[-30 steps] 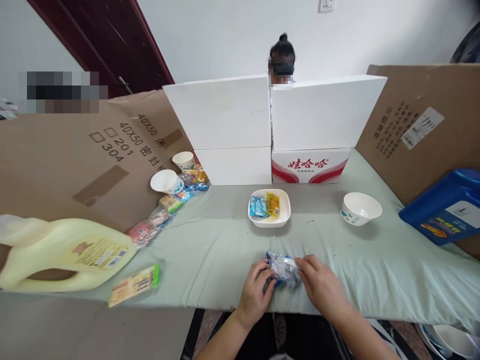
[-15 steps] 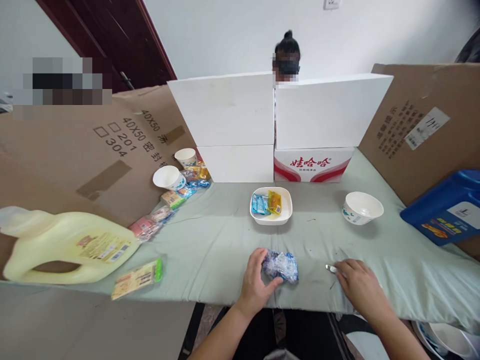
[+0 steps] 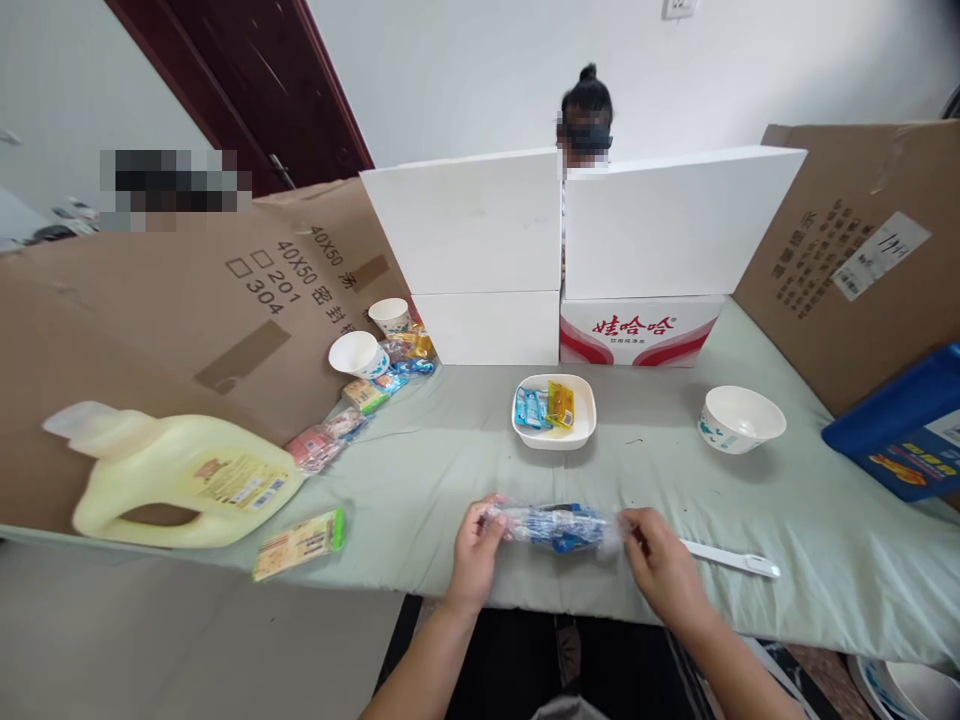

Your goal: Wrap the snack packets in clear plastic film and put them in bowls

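While both hands work low in the middle of the frame, a clear plastic packet point(image 3: 559, 527) with blue and white contents is stretched sideways between them, just above the pale green cloth point(image 3: 420, 480) near the table's front edge. The left hand point(image 3: 472, 548) has its fingers curled and pinched shut on the packet's left end; the right hand point(image 3: 660, 560) is likewise closed, thumb and fingers gripping the right end. Just right of the right hand a flat white stick point(image 3: 731, 558), perhaps a plastic utensil, lies on the cloth, touching neither hand.

Above the packet, centre frame, sits a white square dish point(image 3: 574, 437) holding a blue sachet point(image 3: 531, 408) and a yellow sachet point(image 3: 561, 405) side by side. A white paper bowl point(image 3: 742, 418) stands well apart to the right, and a blue container point(image 3: 904, 435) lies at the right edge. At lower left a pale yellow jug point(image 3: 180, 480) lies on its side, with a green-ended snack bar point(image 3: 300, 543) just below it. Two paper cups point(image 3: 358, 353) and a trail of small wrapped snacks point(image 3: 352, 410) run along the left cardboard sheet point(image 3: 150, 320). White boxes point(image 3: 465, 225) are stacked at the back, one carton point(image 3: 637, 332) with red lettering, and another person's head point(image 3: 586, 110) shows behind them
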The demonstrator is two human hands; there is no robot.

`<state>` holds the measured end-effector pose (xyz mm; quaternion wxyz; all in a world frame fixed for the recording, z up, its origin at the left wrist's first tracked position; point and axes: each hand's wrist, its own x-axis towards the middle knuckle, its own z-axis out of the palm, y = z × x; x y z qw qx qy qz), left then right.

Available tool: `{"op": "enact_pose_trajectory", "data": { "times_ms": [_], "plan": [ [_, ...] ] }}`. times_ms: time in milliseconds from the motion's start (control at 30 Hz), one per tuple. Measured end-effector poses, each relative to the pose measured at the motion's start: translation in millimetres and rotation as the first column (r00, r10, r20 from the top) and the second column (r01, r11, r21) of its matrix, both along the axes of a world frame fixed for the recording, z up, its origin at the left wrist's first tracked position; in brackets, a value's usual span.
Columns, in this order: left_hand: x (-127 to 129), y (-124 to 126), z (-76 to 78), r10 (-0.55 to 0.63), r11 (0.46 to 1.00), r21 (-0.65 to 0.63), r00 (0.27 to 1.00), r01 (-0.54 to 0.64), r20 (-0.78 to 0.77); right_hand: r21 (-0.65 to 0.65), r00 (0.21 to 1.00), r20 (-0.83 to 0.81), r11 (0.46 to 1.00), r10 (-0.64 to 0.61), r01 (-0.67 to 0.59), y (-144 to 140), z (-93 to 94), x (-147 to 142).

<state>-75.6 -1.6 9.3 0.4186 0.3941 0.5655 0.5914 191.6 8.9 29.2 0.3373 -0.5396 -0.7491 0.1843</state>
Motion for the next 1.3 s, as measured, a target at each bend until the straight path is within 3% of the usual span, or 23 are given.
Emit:
{"op": "enact_pose_trajectory", "data": {
  "times_ms": [67, 133, 167, 233, 300, 367, 433, 500, 600, 667, 767, 967, 1033, 1133, 1200, 1300],
  "plan": [
    [-8, 1, 1.5, 0.160, 0.986, 0.055, 0.985, -0.156, -0.067, -0.038, 0.996, -0.034, 0.996, -0.083, 0.081, -4, -3.9, 21],
    [-10, 0, 7.6, 0.306, 0.943, 0.219, 0.910, -0.250, -0.280, -0.018, 0.988, -0.029, 0.988, -0.153, 0.153, -10, -3.5, 33],
    [-8, -2, 12.5, 0.335, 0.923, 0.321, 0.851, -0.211, -0.405, 0.029, 0.984, -0.027, 0.984, -0.177, 0.178, -14, -0.9, 36],
    [0, -6, 24.9, 0.275, 0.901, 0.433, 0.722, 0.037, -0.635, 0.156, 0.984, -0.044, 0.971, -0.174, 0.179, -20, 9.6, 32],
    [12, -9, 37.2, 0.131, 0.873, 0.370, 0.579, 0.316, -0.804, 0.241, 0.996, -0.058, 0.967, -0.069, 0.081, -24, 24.6, 20],
    [24, -13, 45.5, 0.006, 0.853, 0.240, 0.452, 0.463, -0.892, 0.230, 0.996, -0.018, 0.970, 0.089, -0.083, -25, 38.8, 5],
    [35, -20, 48.0, -0.081, 0.841, 0.137, 0.371, 0.524, -0.925, 0.108, 0.969, 0.084, 0.964, 0.233, -0.241, -25, 46.7, -7],
    [40, -31, 46.0, -0.160, 0.816, 0.045, 0.300, 0.576, -0.941, -0.054, 0.924, 0.202, 0.945, 0.326, -0.322, -25, 45.8, -12],
    [43, -54, 41.2, -0.288, 0.744, -0.118, 0.156, 0.658, -0.945, -0.202, 0.857, 0.349, 0.923, 0.379, -0.326, -29, 34.1, -9],
    [42, -65, 40.0, -0.360, 0.702, -0.194, 0.106, 0.686, -0.927, -0.231, 0.829, 0.413, 0.923, 0.378, -0.306, -33, 27.8, -6],
    [39, -64, 41.0, -0.395, 0.732, -0.201, 0.165, 0.651, -0.904, -0.238, 0.818, 0.438, 0.926, 0.372, -0.294, -39, 30.5, -9],
    [35, -30, 35.7, -0.237, 0.837, -0.008, 0.349, 0.547, -0.907, -0.315, 0.796, 0.329, 0.854, 0.508, -0.415, -46, 46.8, -29],
    [36, -21, 30.9, -0.232, 0.858, 0.002, 0.390, 0.513, -0.891, -0.252, 0.840, 0.323, 0.895, 0.436, -0.367, -43, 39.8, -31],
    [40, -12, 22.2, -0.261, 0.880, -0.025, 0.440, 0.474, -0.859, -0.056, 0.928, 0.280, 0.969, 0.246, -0.240, -31, 17.7, -29],
    [44, -7, 17.0, -0.281, 0.891, -0.040, 0.478, 0.453, -0.832, 0.053, 0.952, 0.251, 0.979, 0.177, -0.196, -23, 1.1, -26],
    [45, 3, 15.1, -0.299, 0.911, -0.055, 0.563, 0.408, -0.770, 0.102, 0.946, 0.259, 0.968, 0.196, -0.229, -14, -15.6, -22]
  ]
}}
